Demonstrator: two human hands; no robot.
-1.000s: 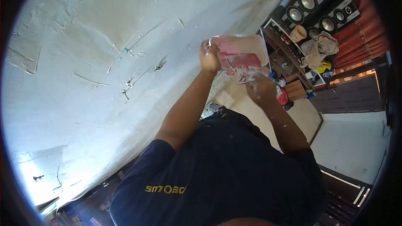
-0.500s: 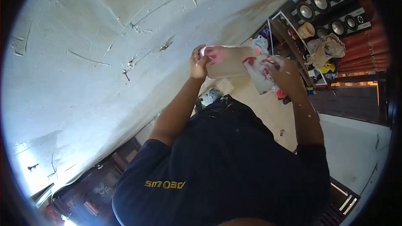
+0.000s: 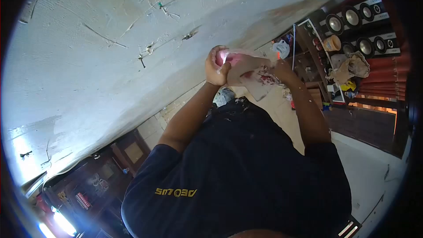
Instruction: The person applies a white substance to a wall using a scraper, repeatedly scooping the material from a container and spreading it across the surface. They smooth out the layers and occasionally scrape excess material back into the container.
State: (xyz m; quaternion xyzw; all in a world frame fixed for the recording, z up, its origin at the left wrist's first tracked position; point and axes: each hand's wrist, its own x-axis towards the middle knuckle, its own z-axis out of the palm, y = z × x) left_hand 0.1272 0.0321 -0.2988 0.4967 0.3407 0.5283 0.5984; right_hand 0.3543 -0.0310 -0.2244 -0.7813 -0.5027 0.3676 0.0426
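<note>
My left hand (image 3: 216, 67) is closed around the near end of a broad, beige flat putty spreader (image 3: 245, 61), with bright pink showing near the thumb. My right hand (image 3: 283, 73) grips a second flat putty scraper (image 3: 257, 91), smeared with white paste and dark red patches. The two flat faces overlap in front of my chest, the scraper lying across the far end of the spreader. White paste clings around the right fingers, which are partly hidden.
A patched white wall (image 3: 110, 70) with nails and loose wires rises on the left. To the right are a shelf (image 3: 308, 53), speakers (image 3: 352, 17), an orange tub (image 3: 332, 42) and a crumpled paper sack (image 3: 358, 65). A plastic bag (image 3: 224, 96) lies on the floor below.
My right hand has moved left, bringing the scraper from beside the spreader to overlap it. The left hand has shifted slightly right, and the view has turned a little.
</note>
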